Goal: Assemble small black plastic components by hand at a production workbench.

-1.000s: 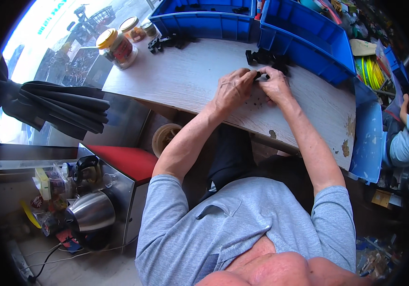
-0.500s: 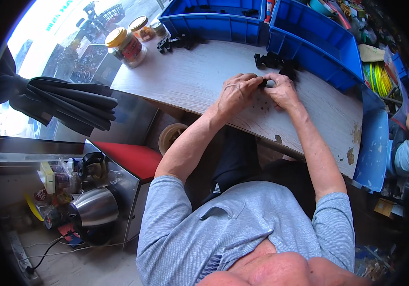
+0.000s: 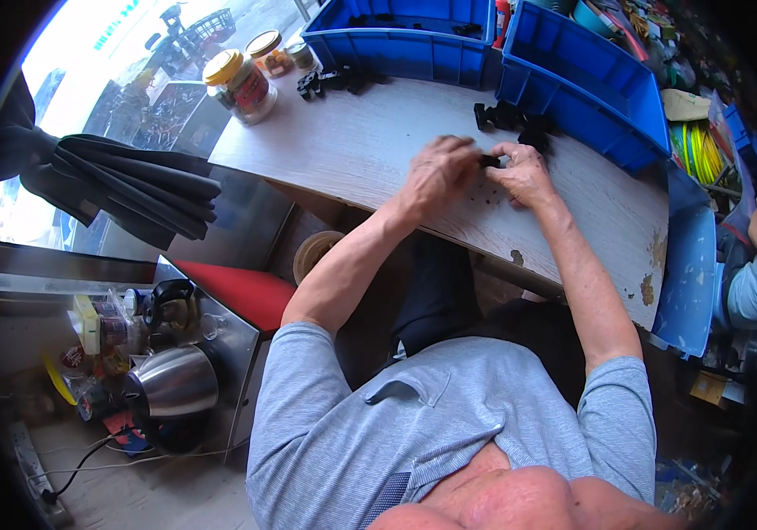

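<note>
Over the pale work table [image 3: 361,141], my right hand [image 3: 527,174] pinches a small black part [image 3: 489,161] between thumb and fingers. The part's exact kind is too small and covered to make out. Close beside it on the left is my left hand [image 3: 442,175], its fingers bent and smeared by motion, so whether they hold anything does not show. Tiny dark bits [image 3: 484,193] lie scattered on the table just under the hands. Beyond my right hand sits a loose pile of black parts [image 3: 511,119].
Two blue bins [image 3: 396,55] [image 3: 573,93] line the table's far side; the left one holds some black pieces. More black parts [image 3: 334,81] lie near the lidded jars [image 3: 242,86]. A kettle [image 3: 175,384] stands at lower left. Another person's sleeve [image 3: 754,287] shows at far right.
My left hand has drawn slightly left, away from the black part, and its fingers are now blurred. My right hand stays nearly in place, still pinching the part.
</note>
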The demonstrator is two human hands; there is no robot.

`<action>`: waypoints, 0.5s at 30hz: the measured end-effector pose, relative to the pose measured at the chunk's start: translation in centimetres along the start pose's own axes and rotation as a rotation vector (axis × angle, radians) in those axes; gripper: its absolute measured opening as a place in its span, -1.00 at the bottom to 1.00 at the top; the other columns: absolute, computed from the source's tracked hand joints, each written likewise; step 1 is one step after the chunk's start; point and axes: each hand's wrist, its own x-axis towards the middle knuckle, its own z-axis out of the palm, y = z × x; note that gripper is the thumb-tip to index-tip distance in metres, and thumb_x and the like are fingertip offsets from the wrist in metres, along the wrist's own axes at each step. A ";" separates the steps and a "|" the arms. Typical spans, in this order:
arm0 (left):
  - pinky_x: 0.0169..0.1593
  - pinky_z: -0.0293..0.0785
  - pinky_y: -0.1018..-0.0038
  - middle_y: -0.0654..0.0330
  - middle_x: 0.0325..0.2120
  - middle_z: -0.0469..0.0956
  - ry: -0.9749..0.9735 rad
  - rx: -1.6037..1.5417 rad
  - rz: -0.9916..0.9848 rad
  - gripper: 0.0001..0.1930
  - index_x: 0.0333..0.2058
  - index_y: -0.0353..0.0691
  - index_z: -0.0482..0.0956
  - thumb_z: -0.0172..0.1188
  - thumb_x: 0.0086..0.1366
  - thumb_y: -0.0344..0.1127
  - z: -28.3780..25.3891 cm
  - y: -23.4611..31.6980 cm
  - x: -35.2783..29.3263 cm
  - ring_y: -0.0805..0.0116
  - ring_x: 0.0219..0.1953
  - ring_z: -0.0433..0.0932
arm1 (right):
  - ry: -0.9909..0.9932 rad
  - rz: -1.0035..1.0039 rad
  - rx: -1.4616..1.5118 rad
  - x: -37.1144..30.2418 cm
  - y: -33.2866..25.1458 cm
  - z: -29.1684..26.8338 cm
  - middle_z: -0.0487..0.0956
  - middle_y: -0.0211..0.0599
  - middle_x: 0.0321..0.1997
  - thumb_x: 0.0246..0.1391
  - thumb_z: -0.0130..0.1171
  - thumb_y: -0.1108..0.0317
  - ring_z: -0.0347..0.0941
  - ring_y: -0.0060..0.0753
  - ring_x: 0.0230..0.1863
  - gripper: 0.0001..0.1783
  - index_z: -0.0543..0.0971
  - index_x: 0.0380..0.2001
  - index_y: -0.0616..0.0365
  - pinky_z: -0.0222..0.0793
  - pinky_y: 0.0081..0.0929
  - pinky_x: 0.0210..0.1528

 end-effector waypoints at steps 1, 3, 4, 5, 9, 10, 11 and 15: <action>0.15 0.48 0.17 0.04 0.04 0.61 0.125 -0.022 -0.070 -0.60 0.06 -0.17 0.59 0.31 0.23 -0.38 0.0 -0.6 0.5 0.00 0.11 0.54 | -0.018 0.023 0.066 -0.3 0.5 -0.4 0.50 -0.35 -0.71 -0.05 0.40 0.32 0.44 -0.47 -0.75 -0.61 0.65 -0.09 0.12 0.43 -0.39 -0.66; 0.12 0.49 0.16 0.04 0.02 0.61 0.334 0.123 -0.219 -0.63 0.02 -0.16 0.60 0.33 0.23 -0.33 -1.8 -3.4 1.2 -0.02 0.08 0.54 | 0.033 0.088 0.160 -1.9 0.4 -0.4 0.44 -0.41 -0.73 -0.03 0.42 0.29 0.37 -0.51 -0.78 -0.56 0.61 -0.05 0.16 0.37 -0.45 -0.71; 0.10 0.50 0.15 0.06 0.00 0.62 0.421 0.284 -0.291 -0.64 0.01 -0.15 0.61 0.34 0.22 -0.31 -3.2 -5.5 1.9 -0.04 0.06 0.55 | 0.075 0.143 0.252 -2.7 0.3 -0.6 0.38 -0.48 -0.74 0.00 0.43 0.26 0.31 -0.55 -0.81 -0.51 0.58 0.00 0.20 0.32 -0.50 -0.76; 0.08 0.50 0.14 0.07 0.00 0.62 0.449 0.390 -0.344 -0.64 0.02 -0.13 0.61 0.31 0.24 -0.27 -4.4 -7.5 2.4 -0.05 0.04 0.55 | 0.034 0.142 0.330 -3.5 0.9 -1.8 0.38 -0.47 -0.74 -0.02 0.46 0.23 0.36 -0.53 -0.79 -0.41 0.53 0.05 0.28 0.41 -0.48 -0.73; 0.05 0.52 0.13 0.09 0.00 0.62 0.315 0.629 -0.537 -0.64 0.02 -0.07 0.63 0.26 0.25 -0.19 -6.4 -14.3 2.5 -0.05 0.00 0.56 | 0.314 0.201 0.510 -5.3 4.5 -6.9 0.38 -0.43 -0.75 -0.03 0.49 0.18 0.41 -0.46 -0.77 -0.35 0.50 0.08 0.27 0.54 -0.33 -0.66; 0.01 0.53 0.13 0.10 -0.03 0.63 0.284 0.678 -0.477 -0.70 -0.05 -0.08 0.66 0.22 0.26 -0.21 -6.5 -15.0 2.3 -0.04 -0.04 0.56 | 0.416 0.198 0.561 -5.5 5.5 -8.8 0.38 -0.42 -0.76 -0.02 0.49 0.16 0.42 -0.42 -0.76 -0.34 0.50 0.10 0.24 0.58 -0.27 -0.63; -0.03 0.54 0.13 0.10 -0.06 0.63 0.256 0.720 -0.413 -0.75 -0.11 -0.09 0.69 0.18 0.27 -0.23 -6.3 -15.2 2.6 -0.02 -0.08 0.57 | 0.543 0.187 0.621 -5.7 7.5 -11.1 0.39 -0.43 -0.73 -0.02 0.49 0.18 0.43 -0.41 -0.76 -0.38 0.53 0.07 0.21 0.56 -0.29 -0.64; -0.03 0.55 0.16 0.19 -0.12 0.67 0.345 0.723 -0.376 -0.75 -0.12 -0.01 0.71 0.18 0.25 -0.28 -5.5 -14.2 3.2 0.01 -0.09 0.58 | 0.962 0.295 0.691 -7.3 10.9 -15.4 0.38 -0.42 -0.70 -0.02 0.50 0.21 0.46 -0.39 -0.71 -0.50 0.60 -0.02 0.11 0.57 -0.28 -0.59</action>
